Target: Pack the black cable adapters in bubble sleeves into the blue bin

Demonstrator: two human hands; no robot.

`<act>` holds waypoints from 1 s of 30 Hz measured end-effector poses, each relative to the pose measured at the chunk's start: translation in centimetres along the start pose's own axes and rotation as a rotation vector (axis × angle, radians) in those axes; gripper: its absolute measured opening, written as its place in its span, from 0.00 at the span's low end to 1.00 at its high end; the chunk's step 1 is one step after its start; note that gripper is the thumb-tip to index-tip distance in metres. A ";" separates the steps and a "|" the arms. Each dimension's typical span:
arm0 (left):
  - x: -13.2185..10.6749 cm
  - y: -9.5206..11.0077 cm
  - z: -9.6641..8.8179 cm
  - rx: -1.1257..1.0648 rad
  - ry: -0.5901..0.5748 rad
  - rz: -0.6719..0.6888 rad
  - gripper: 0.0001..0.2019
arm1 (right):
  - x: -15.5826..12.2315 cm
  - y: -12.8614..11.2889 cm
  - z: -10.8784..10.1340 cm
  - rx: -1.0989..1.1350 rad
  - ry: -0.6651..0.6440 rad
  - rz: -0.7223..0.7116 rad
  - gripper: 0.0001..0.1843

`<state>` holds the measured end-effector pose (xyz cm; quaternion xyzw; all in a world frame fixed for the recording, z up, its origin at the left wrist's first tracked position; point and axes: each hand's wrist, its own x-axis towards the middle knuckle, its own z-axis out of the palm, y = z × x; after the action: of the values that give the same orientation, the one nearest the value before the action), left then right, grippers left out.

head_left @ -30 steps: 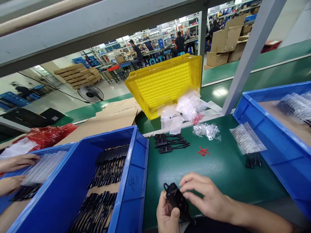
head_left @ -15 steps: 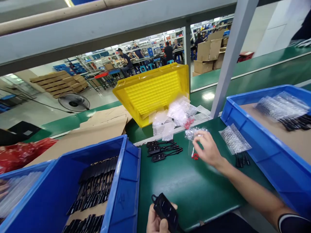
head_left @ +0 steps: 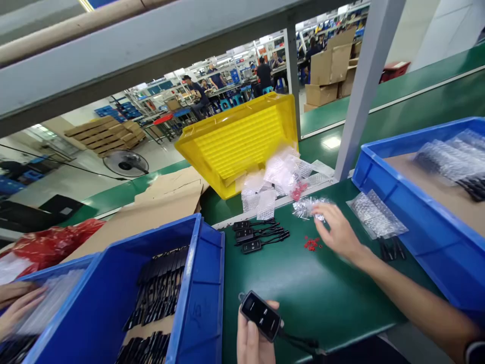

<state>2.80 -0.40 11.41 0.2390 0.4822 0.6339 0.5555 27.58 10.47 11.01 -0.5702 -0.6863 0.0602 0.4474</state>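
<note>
Near the front edge, my left hand (head_left: pixel 254 336) is closed around a black cabled controller (head_left: pixel 261 316), its face with white marks turned up. A loop sticks out at one end of it and a cable at the other. Over the pile of small clear, shiny packets (head_left: pixel 302 208), my right hand (head_left: pixel 338 230) has its thumb and forefinger apart, the fingertips at the pile's edge. Loose red bits (head_left: pixel 312 244) lie just left of that hand. Several more black controllers (head_left: pixel 252 246) rest in a row on the green worktop (head_left: pixel 273 275), cables pointing right.
Blue bins hold black cabled parts at left (head_left: pixel 204 283) and bagged ones at right (head_left: pixel 394 194). A bubble-wrapped bundle (head_left: pixel 379 215) lies beside the right bin. Behind stand a yellow tray (head_left: pixel 242 146), bubble bags (head_left: pixel 267 202) and a metal post (head_left: pixel 359 96). A co-worker's hands (head_left: pixel 20 306) appear far left.
A small clear packet by my right hand is gone from above the red bits, which now show fully. My left hand has turned the controller more face-up, showing its cable. The view has shifted slightly.
</note>
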 end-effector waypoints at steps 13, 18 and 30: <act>8.7 1.0 1.0 0.797 -0.387 0.328 0.19 | -8.3 -3.3 2.4 1.430 -0.705 0.626 0.20; 18.1 1.6 6.5 1.749 -0.545 0.780 0.12 | -8.2 -2.2 2.2 1.691 -0.384 0.889 0.18; 27.2 0.3 12.7 2.174 -0.864 0.692 0.04 | -8.0 -1.4 2.5 1.809 -0.210 0.978 0.20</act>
<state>6.00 29.40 10.66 0.8862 0.4479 -0.1173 -0.0174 24.44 4.38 6.04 -0.2289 -0.1134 0.7785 0.5734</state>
